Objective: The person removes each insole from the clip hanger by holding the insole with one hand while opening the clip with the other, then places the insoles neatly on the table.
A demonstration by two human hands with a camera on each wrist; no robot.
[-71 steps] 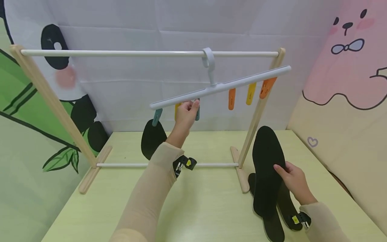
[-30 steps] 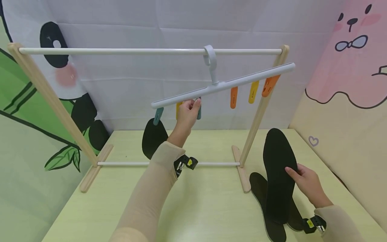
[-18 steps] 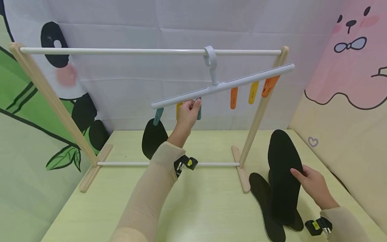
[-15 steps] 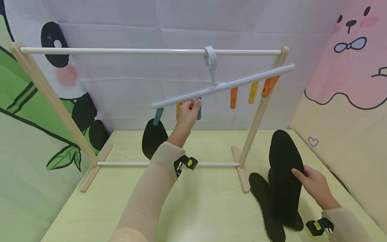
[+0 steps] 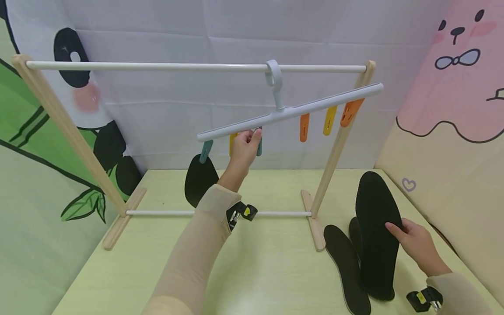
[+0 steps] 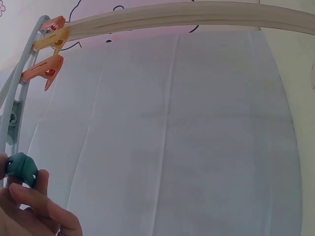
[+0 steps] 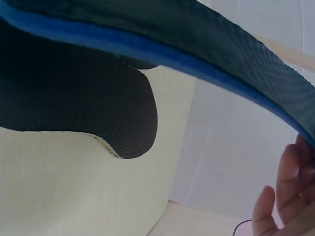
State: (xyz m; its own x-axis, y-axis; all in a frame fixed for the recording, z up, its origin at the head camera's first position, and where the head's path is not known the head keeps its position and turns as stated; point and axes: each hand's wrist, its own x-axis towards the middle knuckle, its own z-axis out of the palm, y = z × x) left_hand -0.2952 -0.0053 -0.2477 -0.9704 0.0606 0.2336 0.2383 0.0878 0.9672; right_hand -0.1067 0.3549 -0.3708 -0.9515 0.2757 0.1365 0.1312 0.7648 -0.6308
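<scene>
My left hand (image 5: 243, 151) pinches a teal clip (image 6: 22, 168) under the low left half of a white hanger (image 5: 289, 113), which hooks over the rack's top bar and tilts up to the right. At the hanger's left end, another teal clip (image 5: 205, 152) grips the top of a black insole (image 5: 198, 181), partly hidden by my left arm. My right hand (image 5: 419, 240) holds a black insole (image 5: 376, 232) by its right edge, upright over the table; its blue edge (image 7: 147, 46) shows in the right wrist view. Beneath and beside it lie further insoles (image 5: 346, 267).
A wooden rack (image 5: 334, 148) with a white top bar (image 5: 165, 67) and a lower bar (image 5: 157, 214) stands on the pale table (image 5: 267, 271). Orange and yellow clips (image 5: 330, 120) hang along the hanger's right half. Cloth with cartoon animals surrounds the table.
My right hand has moved to the right with its insole, uncovering more of the insole lying at the left. My left hand keeps its place at the clip; the hanger stays tilted.
</scene>
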